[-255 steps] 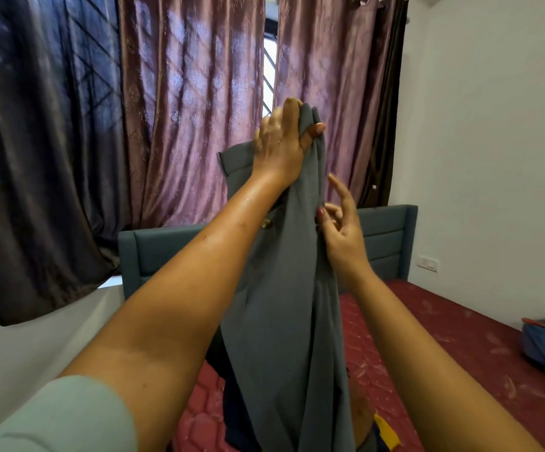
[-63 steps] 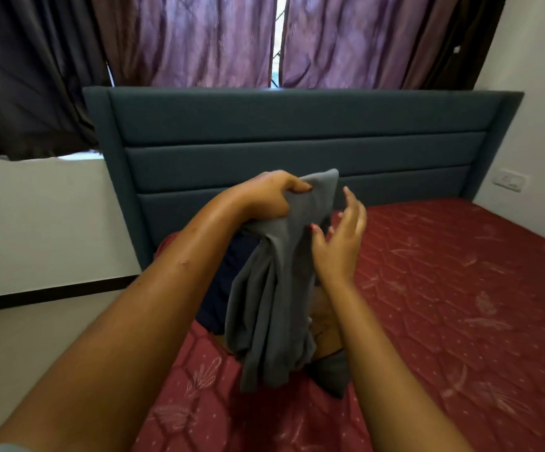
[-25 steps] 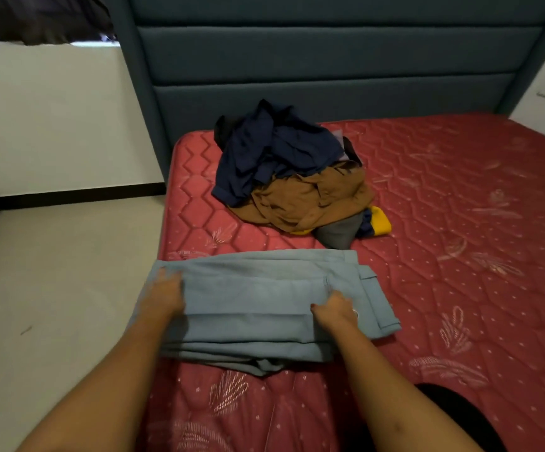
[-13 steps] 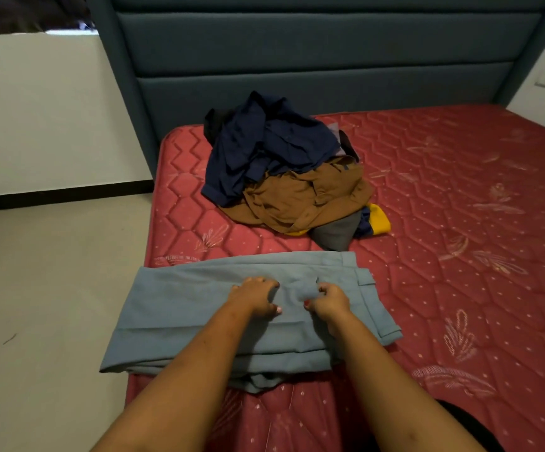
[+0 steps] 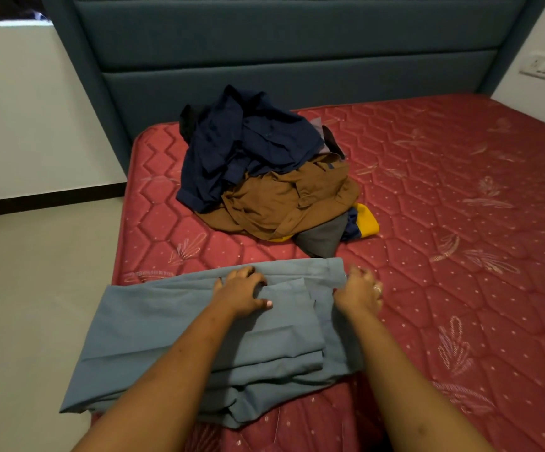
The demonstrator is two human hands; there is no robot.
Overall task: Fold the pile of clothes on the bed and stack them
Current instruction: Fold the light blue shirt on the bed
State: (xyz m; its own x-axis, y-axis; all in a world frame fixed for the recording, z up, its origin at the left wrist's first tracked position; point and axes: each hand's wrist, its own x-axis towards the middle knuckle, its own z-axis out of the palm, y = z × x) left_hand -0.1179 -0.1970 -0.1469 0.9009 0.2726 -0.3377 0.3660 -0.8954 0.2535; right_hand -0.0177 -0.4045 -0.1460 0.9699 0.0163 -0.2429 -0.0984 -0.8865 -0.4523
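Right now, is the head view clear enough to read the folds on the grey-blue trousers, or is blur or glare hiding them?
Head view: dim, even light, no glare; grey-blue trousers and fold edges sharp; left hand, right hand unblurred; wide-angle lens slants the headboard.

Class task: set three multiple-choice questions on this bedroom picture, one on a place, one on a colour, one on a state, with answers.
1. Where is the unfolded pile? A. Between the grey-blue trousers and the headboard. B. In a basket. C. On the trousers.
2. What colour is the pile's top garment? A. Brown. B. Navy. C. Yellow.
3. How are the trousers? A. Held in the air. B. Crumpled in the pile. C. Folded flat on the mattress.
Answers: 1 A, it lies beyond the trousers, before the headboard. 2 B, the navy shirt lies over the brown shirt. 3 C, they lie layered under the left hand.
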